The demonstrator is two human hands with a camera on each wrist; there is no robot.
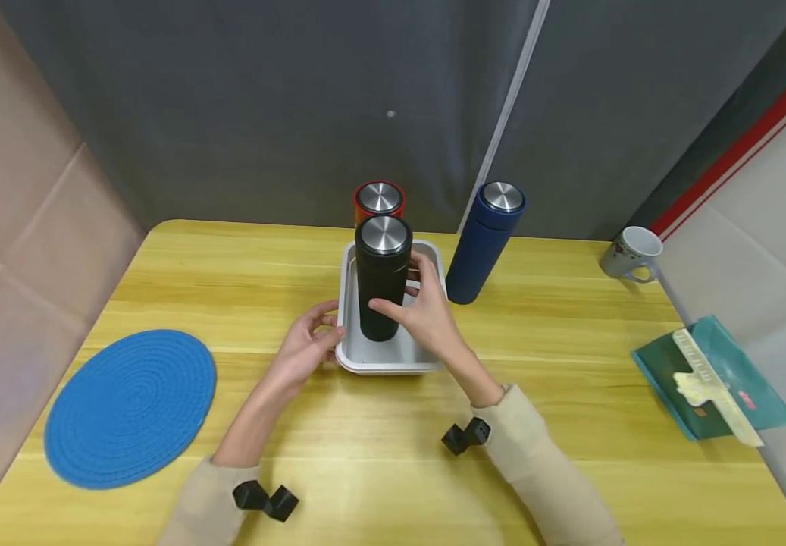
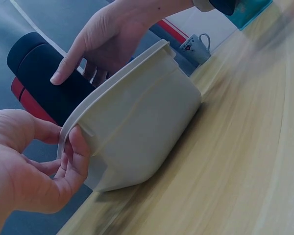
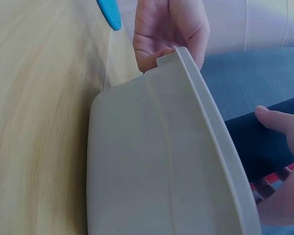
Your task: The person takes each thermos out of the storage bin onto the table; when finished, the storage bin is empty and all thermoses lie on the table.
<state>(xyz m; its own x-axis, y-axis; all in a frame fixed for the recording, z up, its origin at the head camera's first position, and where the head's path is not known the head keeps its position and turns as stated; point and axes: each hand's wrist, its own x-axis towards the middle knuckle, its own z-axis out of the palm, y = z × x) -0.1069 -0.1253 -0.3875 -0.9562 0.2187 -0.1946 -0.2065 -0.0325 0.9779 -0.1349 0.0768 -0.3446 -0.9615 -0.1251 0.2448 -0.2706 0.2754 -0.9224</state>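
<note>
A black flask [image 1: 382, 277] with a steel lid stands upright in a white tub [image 1: 377, 359] in the middle of the table. My right hand [image 1: 423, 309] grips the black flask's lower body, thumb [image 2: 63, 68] on the near side. A red flask [image 1: 379, 200] stands behind it in the same tub. My left hand [image 1: 307, 345] pinches the tub's left rim [image 2: 76, 132], with the thumb over the edge. From the right wrist view the tub's wall [image 3: 152, 161] fills the frame with the left hand [image 3: 169, 29] at its far rim.
A blue flask [image 1: 483, 241] stands right of the tub. A round blue mat [image 1: 129, 403] lies at the left. A mug [image 1: 631, 254] sits at the far right edge, and a teal packet with a pale clip [image 1: 706, 379] lies nearer on the right.
</note>
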